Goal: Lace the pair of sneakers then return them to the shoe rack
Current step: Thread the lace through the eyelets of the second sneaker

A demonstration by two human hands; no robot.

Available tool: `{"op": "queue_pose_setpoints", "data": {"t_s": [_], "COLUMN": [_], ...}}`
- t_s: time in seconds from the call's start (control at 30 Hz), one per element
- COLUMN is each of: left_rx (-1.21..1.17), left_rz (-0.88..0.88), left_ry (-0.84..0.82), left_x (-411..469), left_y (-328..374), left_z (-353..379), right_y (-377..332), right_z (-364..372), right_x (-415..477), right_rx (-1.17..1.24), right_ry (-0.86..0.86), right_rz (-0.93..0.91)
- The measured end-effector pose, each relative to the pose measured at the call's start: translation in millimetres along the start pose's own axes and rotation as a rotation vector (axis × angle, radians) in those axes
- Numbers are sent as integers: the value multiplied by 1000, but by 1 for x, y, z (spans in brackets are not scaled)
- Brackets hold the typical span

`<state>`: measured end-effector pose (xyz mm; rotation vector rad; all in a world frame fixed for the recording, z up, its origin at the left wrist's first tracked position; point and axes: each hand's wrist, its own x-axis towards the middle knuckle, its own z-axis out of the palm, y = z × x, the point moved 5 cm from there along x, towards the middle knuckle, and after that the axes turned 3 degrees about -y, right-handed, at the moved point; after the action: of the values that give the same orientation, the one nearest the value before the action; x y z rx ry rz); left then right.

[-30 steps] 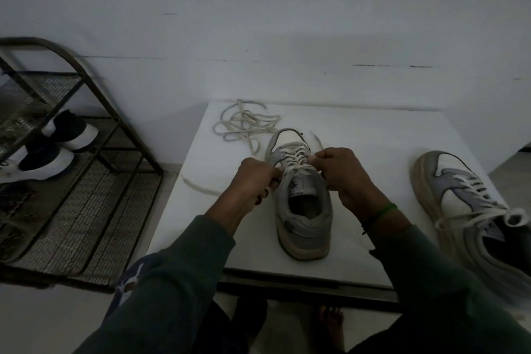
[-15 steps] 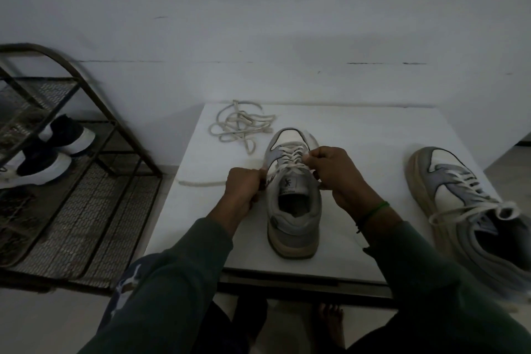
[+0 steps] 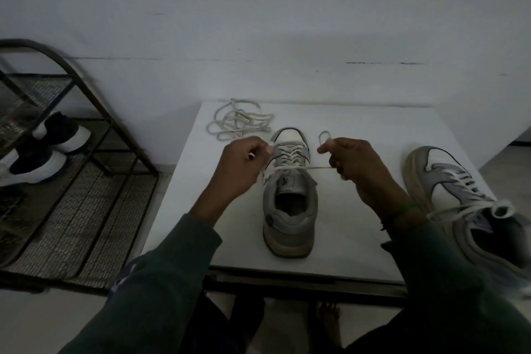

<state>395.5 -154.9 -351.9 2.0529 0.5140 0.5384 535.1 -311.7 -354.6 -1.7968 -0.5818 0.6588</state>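
Lace [image 3: 304, 168] stretches taut, one end pinched in the left hand [image 3: 241, 169] at nine o'clock of the sneaker [image 3: 290, 210], the other in the right hand [image 3: 356, 164] at three. Cinching the top eyelets, I judge; knotting comes next. Second sneaker [image 3: 459, 204] waits at three, shoe rack [image 3: 86, 181] at nine.

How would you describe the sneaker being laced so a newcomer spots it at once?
Start at the white table against the wall. The grey sneaker stands at its middle, toe toward the wall, between the left hand and right hand. Unlike the second sneaker at the table's right edge, its lace is pulled taut sideways by both hands.
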Motion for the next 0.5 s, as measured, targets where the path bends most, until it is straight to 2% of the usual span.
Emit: {"op": "queue_pose_setpoints", "data": {"t_s": [0.07, 0.13, 0.2, 0.27, 0.33, 0.43, 0.5], "left_rx": [344, 542, 609, 659, 477, -271, -678], "left_rz": [127, 160, 109, 44, -67, -383, -543], "left_ry": [-84, -127, -198, -286, -323, -242, -267], "left_x": [-4, -6, -5, -3, -2, -4, -6], "left_y": [1, 1, -2, -5, -6, -2, 8], "left_z": [9, 10, 6, 1, -4, -5, 6], "right_y": [-10, -14, -16, -20, -23, -29, -33], "right_z": [1, 9, 16, 19, 20, 21, 26], "right_x": [-3, -8, -12, -15, -17, -18, -20], "right_rx": [-447, -841, -1098, -1221, -1245, -1184, -1204], "right_ry": [-26, -92, -115, -97, -69, -103, -159], "right_rz": [-177, -295, -326, -350, -392, -357, -374]}}
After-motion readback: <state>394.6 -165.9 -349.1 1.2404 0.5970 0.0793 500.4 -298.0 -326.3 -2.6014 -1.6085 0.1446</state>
